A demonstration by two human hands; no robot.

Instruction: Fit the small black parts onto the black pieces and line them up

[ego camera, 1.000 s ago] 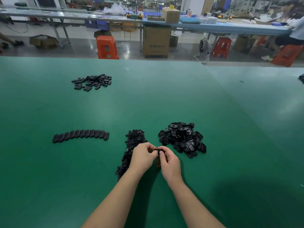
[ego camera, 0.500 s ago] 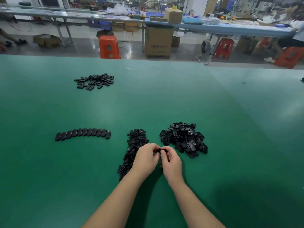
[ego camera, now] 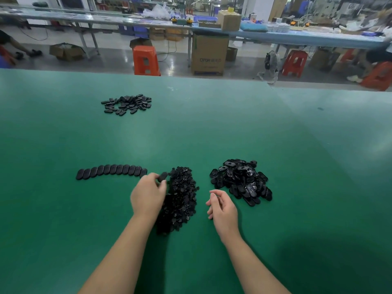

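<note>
Green workbench in a factory hall: left hand pinches one assembled black piece beside the finished row at nine o'clock. Right hand hangs loose, holding nothing. Heaps of small parts and unfitted pieces at three o'clock suggest much remains.

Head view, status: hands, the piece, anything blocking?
Left hand pinches a black piece near the row. Right hand loose, holding nothing. Nothing in the way.
</note>
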